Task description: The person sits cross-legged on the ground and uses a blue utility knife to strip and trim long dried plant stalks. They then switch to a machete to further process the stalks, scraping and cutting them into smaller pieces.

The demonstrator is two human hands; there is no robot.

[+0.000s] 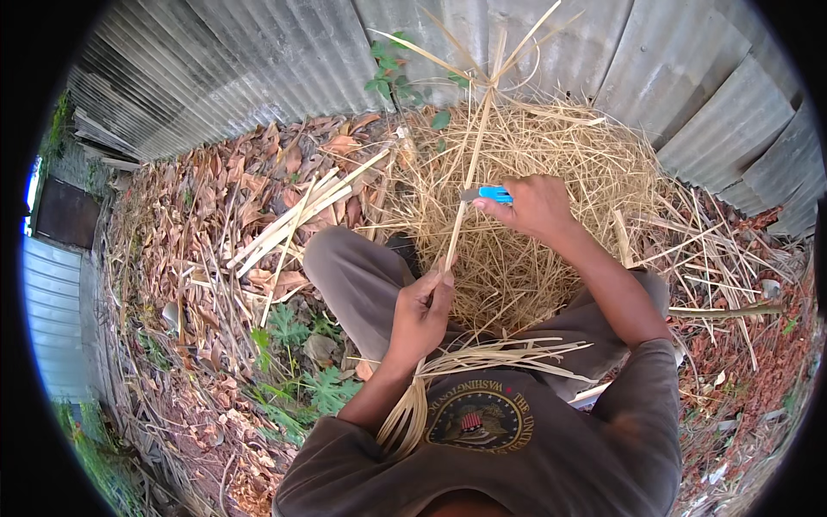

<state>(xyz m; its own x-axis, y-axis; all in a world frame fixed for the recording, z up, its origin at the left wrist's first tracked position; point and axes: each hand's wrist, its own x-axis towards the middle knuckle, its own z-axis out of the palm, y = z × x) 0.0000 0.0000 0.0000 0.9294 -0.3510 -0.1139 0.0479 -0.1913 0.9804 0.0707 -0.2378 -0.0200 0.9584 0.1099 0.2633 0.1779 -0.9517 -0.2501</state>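
Observation:
My left hand (420, 315) is closed around the lower end of a long pale bamboo strip (478, 146), thumb on top. The strip rises away from me, and its far end splays into several thin slivers in front of the metal fence. My right hand (540, 207) is closed on a blue-handled box cutter (494, 195), its blade lying against the strip above the left hand. A tied bundle of thin pale strips (491, 355) rests across my lap, beside my left forearm.
Under the strip lies a heap of straw-like shavings (551, 155). Split bamboo pieces (301, 211) lie on dry leaves to the left, near green plants (327, 392). A corrugated metal fence (284, 60) closes off the far side. More loose sticks (715, 250) lie to the right.

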